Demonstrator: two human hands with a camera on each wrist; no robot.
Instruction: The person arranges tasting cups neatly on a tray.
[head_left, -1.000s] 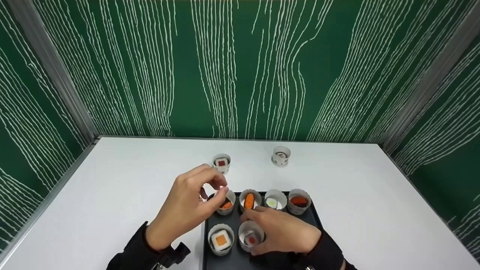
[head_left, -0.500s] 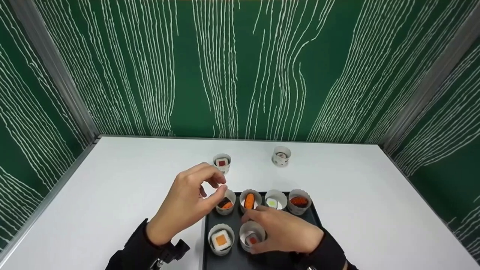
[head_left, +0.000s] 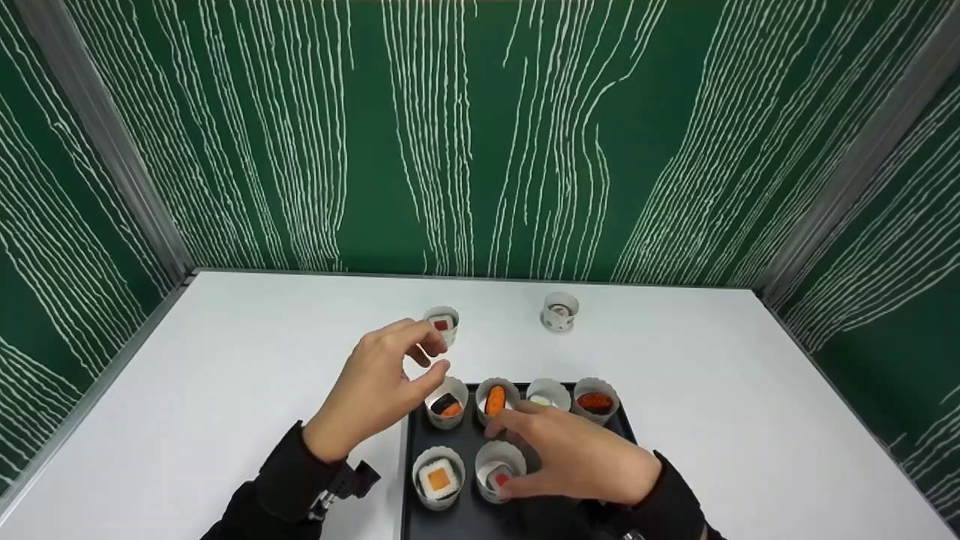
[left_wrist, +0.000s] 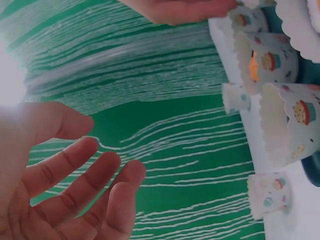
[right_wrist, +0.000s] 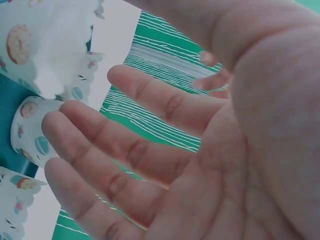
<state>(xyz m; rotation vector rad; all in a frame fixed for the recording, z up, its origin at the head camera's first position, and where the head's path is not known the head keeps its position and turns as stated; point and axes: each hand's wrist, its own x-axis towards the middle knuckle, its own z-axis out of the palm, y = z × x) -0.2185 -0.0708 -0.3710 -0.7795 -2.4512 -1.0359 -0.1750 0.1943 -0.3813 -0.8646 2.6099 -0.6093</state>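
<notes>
My left hand (head_left: 382, 382) hovers over the tray's back-left corner, fingers loosely bent, thumb apart from them, holding nothing. In the left wrist view the left fingers (left_wrist: 70, 195) are spread with an empty palm. My right hand (head_left: 574, 454) is held over a paper cup (head_left: 499, 451) with a red-centred sushi roll (head_left: 499, 478); its thumb overlaps the cup's right edge, though contact cannot be told. The right fingers (right_wrist: 135, 150) look relaxed and hold nothing in the right wrist view. Both hands are above the dark tray (head_left: 459, 519).
Along the tray's back row stand several paper cups with sushi pieces, including an orange-topped piece (head_left: 495, 400) and a red one (head_left: 595, 403). A roll with an orange square (head_left: 438, 480) sits front left. Two more cups, one right (head_left: 559, 322), stand farther back on the white table (head_left: 247, 375).
My right hand has shifted slightly right and up, its thumb and fingers spreading wider over the cup. My left thumb and fingers have parted further, and the hand has risen a little.
</notes>
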